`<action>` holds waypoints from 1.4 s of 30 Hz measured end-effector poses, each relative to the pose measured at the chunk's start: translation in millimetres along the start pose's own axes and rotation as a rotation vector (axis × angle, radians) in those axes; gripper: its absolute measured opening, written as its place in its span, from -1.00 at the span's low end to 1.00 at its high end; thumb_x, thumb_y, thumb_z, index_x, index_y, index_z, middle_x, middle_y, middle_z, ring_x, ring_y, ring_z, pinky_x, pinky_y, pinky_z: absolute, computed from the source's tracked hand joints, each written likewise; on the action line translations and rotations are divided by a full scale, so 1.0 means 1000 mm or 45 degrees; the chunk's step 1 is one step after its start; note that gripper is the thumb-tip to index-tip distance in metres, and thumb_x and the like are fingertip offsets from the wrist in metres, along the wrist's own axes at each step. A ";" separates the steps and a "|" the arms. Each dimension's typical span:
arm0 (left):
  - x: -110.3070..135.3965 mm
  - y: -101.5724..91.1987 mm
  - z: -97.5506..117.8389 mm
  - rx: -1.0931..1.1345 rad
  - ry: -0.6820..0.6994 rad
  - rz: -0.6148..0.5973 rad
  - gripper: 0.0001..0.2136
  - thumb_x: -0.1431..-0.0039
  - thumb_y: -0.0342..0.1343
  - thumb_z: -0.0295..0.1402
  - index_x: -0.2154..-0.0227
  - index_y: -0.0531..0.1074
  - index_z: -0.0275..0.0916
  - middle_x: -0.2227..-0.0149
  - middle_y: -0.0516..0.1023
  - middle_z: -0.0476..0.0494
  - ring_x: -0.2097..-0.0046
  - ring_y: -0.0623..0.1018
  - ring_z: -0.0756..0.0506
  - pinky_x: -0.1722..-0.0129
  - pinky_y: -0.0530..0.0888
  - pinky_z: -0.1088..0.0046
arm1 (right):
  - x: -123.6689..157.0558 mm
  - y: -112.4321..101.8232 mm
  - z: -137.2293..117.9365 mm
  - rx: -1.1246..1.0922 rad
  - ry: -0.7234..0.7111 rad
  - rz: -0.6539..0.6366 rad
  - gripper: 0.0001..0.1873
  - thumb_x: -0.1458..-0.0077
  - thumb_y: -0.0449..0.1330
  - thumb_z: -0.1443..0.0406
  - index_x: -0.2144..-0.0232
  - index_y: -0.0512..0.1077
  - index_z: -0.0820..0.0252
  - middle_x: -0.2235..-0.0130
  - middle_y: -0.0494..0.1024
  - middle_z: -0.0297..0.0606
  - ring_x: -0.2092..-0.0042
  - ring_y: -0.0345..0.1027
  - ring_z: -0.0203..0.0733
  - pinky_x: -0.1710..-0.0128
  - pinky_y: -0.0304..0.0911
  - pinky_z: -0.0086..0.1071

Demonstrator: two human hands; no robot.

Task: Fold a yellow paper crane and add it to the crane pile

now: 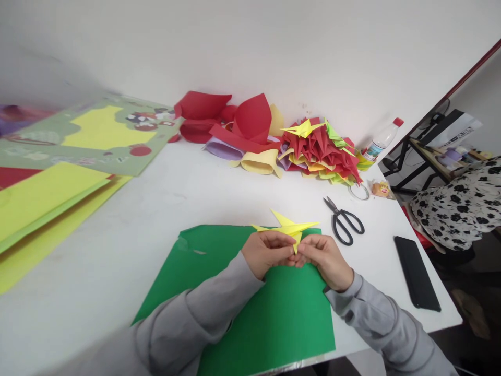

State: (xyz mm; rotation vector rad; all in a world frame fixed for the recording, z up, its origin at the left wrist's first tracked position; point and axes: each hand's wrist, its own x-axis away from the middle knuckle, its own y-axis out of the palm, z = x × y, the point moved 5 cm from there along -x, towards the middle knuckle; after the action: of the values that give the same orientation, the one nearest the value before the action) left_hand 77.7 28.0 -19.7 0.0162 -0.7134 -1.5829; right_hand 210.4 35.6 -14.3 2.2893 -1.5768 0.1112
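Both my hands pinch a folded yellow paper figure [288, 226] with pointed wings, held just above a large green paper sheet [270, 313] on the white table [156, 209]. My left hand [266, 251] grips its lower part from the left, fingers curled. My right hand [324, 258] pinches the bottom tip from the right. Grey sleeves cover both forearms.
Black scissors [344, 220] lie to the right of the figure and a black phone [417, 271] near the table's right edge. A heap of folded red and yellow paper pieces [321, 149], a bottle [381, 139] and a tape ring [359, 191] sit at the back. Yellow sheets [47, 203] lie left.
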 end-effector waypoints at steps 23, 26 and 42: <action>0.017 0.016 0.005 -0.246 0.288 -0.422 -0.97 0.16 0.34 -0.42 0.57 0.61 -0.24 0.51 0.55 -0.06 0.62 0.49 0.01 0.59 0.46 0.50 | -0.005 -0.017 -0.007 -0.316 -0.048 0.135 -0.74 0.20 0.38 0.21 0.60 0.40 0.25 0.62 0.51 -0.33 0.62 0.33 -0.36 0.61 0.18 -0.53; 0.010 0.013 -0.010 -0.261 0.056 -0.550 -0.90 0.15 0.36 -0.35 0.55 0.61 -0.28 0.56 0.54 -0.10 0.62 0.50 -0.03 0.59 0.46 0.47 | -0.002 -0.017 -0.016 -0.388 -0.086 0.011 -0.75 0.18 0.36 0.21 0.60 0.39 0.23 0.62 0.51 -0.31 0.61 0.34 -0.34 0.59 0.20 -0.50; 0.012 0.015 -0.018 0.104 -0.363 -0.744 -0.71 0.13 0.36 -0.19 0.44 0.62 -0.35 0.58 0.58 -0.18 0.60 0.49 -0.05 0.64 0.40 0.52 | 0.004 -0.006 0.001 -0.532 0.287 -0.636 -0.85 0.26 0.26 0.31 0.65 0.39 0.32 0.77 0.38 -0.28 0.77 0.13 -0.32 0.78 0.06 -0.48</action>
State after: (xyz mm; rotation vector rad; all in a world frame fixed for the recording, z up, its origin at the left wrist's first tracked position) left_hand 96.7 9.5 -22.4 0.0643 -1.0613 -2.1383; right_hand 217.4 34.1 -15.9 2.1646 -0.7944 -0.0796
